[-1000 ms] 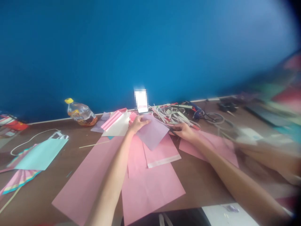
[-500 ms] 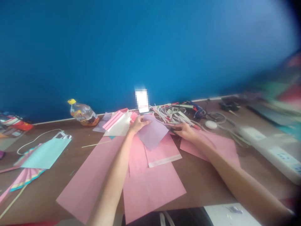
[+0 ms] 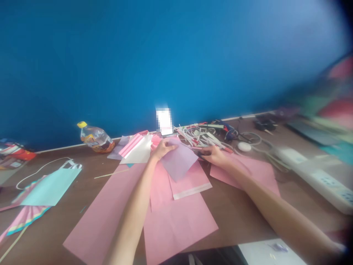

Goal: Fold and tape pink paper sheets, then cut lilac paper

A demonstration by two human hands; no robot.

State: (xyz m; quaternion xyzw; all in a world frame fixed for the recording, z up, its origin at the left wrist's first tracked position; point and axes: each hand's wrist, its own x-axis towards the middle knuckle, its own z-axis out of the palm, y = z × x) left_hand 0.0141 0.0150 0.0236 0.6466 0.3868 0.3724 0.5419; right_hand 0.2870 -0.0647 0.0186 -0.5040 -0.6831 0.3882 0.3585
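My left hand [image 3: 164, 149] pinches a small lilac sheet of paper [image 3: 180, 162] by its far left edge, thumb on top. The sheet is held over several pink sheets [image 3: 176, 232] on the table. At its right corner my right hand [image 3: 213, 156] is closed around dark-handled scissors [image 3: 203, 154]. Their blades are thin and blurred along the sheet's far right edge, so I cannot tell how wide they stand. A pink piece with a pale strip [image 3: 193, 187] lies under the lilac sheet. Another pink sheet [image 3: 253, 169] lies beneath my right forearm.
Behind my hands lie a heap of paper strips [image 3: 206, 134], a bright phone [image 3: 164, 121] and striped pink paper [image 3: 132, 145]. A yellow-capped bottle [image 3: 96, 138] and light-blue paper bag [image 3: 52, 186] are left. Cables [image 3: 255, 138] and a power strip [image 3: 317, 176] are right.
The view has tipped slightly, so the scene sits a little lower and further left. My right hand with the scissors has come slightly closer to the lilac sheet; my left hand keeps its pinch.
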